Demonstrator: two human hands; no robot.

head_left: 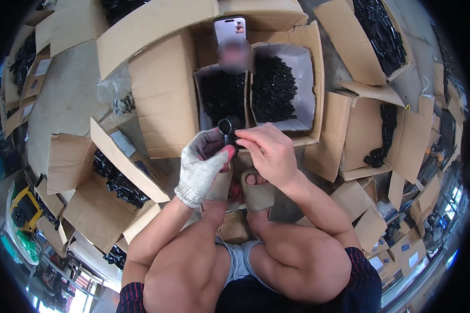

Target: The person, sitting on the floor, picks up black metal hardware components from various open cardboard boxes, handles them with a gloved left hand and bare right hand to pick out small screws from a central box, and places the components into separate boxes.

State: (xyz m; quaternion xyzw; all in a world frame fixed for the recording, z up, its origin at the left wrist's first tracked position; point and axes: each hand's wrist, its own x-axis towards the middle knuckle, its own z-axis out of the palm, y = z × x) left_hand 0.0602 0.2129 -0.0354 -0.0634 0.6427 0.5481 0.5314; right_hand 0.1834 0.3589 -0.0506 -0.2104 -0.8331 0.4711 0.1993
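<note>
The gloved left hand (202, 167) is closed around a black ring-ended part (228, 125), held up just in front of the open cardboard box (162, 99). The ring's mouth shows plainly; its lower portion is covered by fingers and thumb, so its full shape cannot be told. The bare right hand (271, 151) has its thumb and forefinger brought together right beside the part; whether they pinch a small piece or only touch the part, I cannot tell.

Inside the box, two grey-lined bins hold heaps of small black pieces (274, 86), too dark and fine to make out singly. A smartphone (224, 27) stands at the far side, its lower screen blurred over. The hands and forearms partly hide the sandals (258, 193) below. Toward the rim, further cartons (371, 130) are bent or cut off by the dark fisheye edge.
</note>
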